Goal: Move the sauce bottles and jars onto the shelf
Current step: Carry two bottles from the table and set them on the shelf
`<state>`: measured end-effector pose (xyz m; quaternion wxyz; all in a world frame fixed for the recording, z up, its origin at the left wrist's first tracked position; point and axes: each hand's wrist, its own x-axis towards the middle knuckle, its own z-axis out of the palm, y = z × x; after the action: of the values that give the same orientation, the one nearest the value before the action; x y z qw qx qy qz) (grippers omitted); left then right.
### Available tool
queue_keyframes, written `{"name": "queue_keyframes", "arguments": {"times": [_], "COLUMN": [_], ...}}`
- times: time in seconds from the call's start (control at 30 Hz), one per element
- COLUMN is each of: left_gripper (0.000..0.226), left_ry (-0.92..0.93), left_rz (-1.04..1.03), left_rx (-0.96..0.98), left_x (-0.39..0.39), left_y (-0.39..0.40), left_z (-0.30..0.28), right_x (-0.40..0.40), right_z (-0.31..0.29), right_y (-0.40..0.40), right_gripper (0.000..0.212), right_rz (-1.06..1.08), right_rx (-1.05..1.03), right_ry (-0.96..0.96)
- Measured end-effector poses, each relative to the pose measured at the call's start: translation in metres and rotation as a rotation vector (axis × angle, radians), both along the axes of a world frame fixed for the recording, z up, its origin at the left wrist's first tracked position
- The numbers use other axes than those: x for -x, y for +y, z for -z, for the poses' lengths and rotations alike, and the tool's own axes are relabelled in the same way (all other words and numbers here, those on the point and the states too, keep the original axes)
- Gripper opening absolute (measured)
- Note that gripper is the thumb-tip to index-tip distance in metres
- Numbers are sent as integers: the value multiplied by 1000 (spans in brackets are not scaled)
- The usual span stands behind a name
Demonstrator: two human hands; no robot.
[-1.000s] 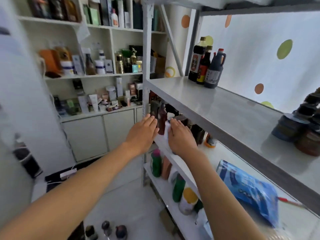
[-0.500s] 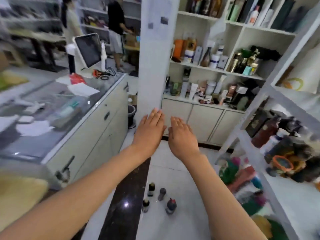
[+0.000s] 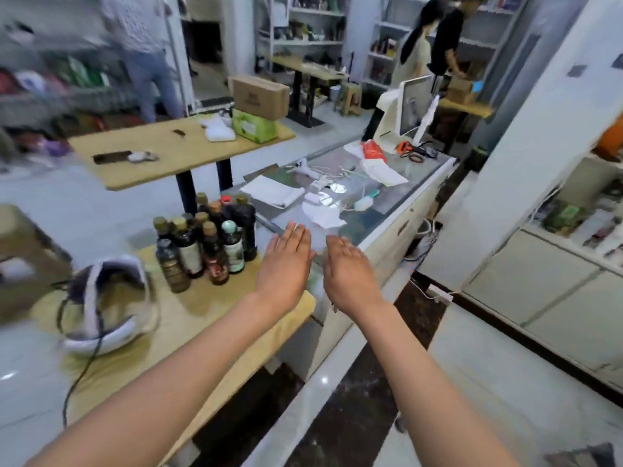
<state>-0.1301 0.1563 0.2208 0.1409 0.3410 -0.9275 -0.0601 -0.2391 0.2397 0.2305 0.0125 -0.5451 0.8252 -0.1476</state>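
Currently both hands are extended forward at mid-height, palms down, holding nothing. The left hand (image 3: pixel 286 261) has its fingers (image 3: pixel 292 234) straight and close together; the right hand (image 3: pixel 349 269) has its fingers (image 3: pixel 341 245) straight and likewise close together. Neither hand touches any object. This flat, empty posture suits a transit phase: the hands are free to take the next item.

The task items, a cluster of sauce bottles (image 3: pixel 205 244), stand upright and tightly grouped on the wooden tabletop (image 3: pixel 188 335), to the left of the left hand and apart from it. Most are dark with tan caps; one has a pale green cap and one at the rear has a red cap. Grouping them at the tabletop's far end keeps them within one reach from the aisle. Labels are too blurred to read.

A white headset (image 3: pixel 108 305) with a trailing cable lies on the same tabletop, nearer the camera than the bottles. A glass counter (image 3: pixel 371 203) strewn with papers lies beyond the hands. White cabinets (image 3: pixel 546 291) stand at the right.

Judgement: the step in hand is the approach to the bottles. The next move calls for a leftward reach and a grip round a front bottle. Risk: close packing means a careless grip could topple neighbours.
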Motion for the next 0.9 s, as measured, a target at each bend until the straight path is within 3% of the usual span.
{"name": "queue_keyframes", "arguments": {"times": [0.4, 0.5, 0.67, 0.9], "left_gripper": [50, 45, 27, 32], "left_ry": [161, 288, 363, 432], "left_rz": [-324, -410, -512, -632], "left_rx": [-176, -270, -396, -559], "left_x": [-177, -197, -211, -191], "left_y": [-117, -132, -152, -199], "left_z": [50, 65, 92, 109], "right_x": [-153, -161, -156, -129], "right_z": [32, 44, 61, 90], "right_y": [-148, -174, -208, -252], "right_gripper": [43, 33, 43, 40], "right_rz": [-268, -259, -134, -51], "right_rx": [-140, -187, -194, -135], "right_ry": [-118, -171, -279, -386]}}
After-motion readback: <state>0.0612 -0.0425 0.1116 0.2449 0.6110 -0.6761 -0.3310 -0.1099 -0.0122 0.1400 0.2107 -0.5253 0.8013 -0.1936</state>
